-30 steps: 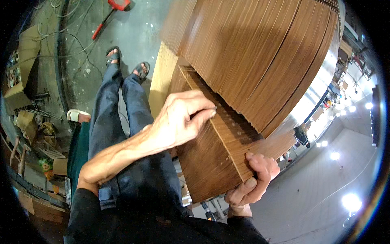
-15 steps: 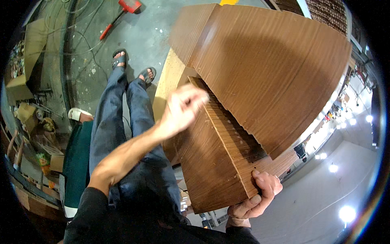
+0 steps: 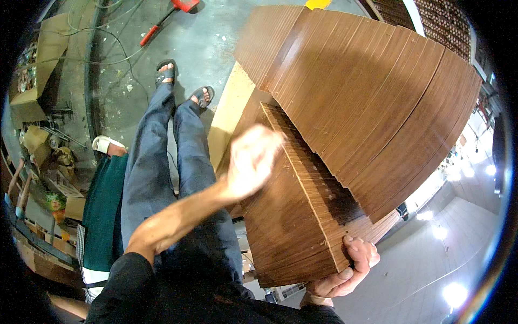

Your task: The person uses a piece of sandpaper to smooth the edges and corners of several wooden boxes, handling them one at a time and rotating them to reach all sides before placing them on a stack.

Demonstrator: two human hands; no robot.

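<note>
A stack of brown wood-grain strips [image 3: 291, 227] lies slantwise in front of me. My right hand [image 3: 348, 267] is wrapped round its near right corner, thumb and fingers closed on the edge. Over the stack's left part hovers my left hand [image 3: 252, 159], smeared by motion, so its fingers cannot be made out. Whether it touches the top strip is unclear. Beyond a dark gap, a larger spread of overlapping wood-grain strips [image 3: 372, 108] fans out to the right. A pale board [image 3: 233, 110] shows under the far left side.
On the grey floor lie a red-handled mallet [image 3: 162, 24] and loose cables [image 3: 116, 40]. At the left, another person's foot in a white slipper [image 3: 102, 144] shows beside dark green cloth [image 3: 105, 200]. Cardboard boxes [image 3: 32, 105] and clutter line the left edge.
The whole view has shifted slightly right. My left hand stays over the stack, still blurred and moving. Edges between the far strips show more clearly. My right hand keeps its hold.
</note>
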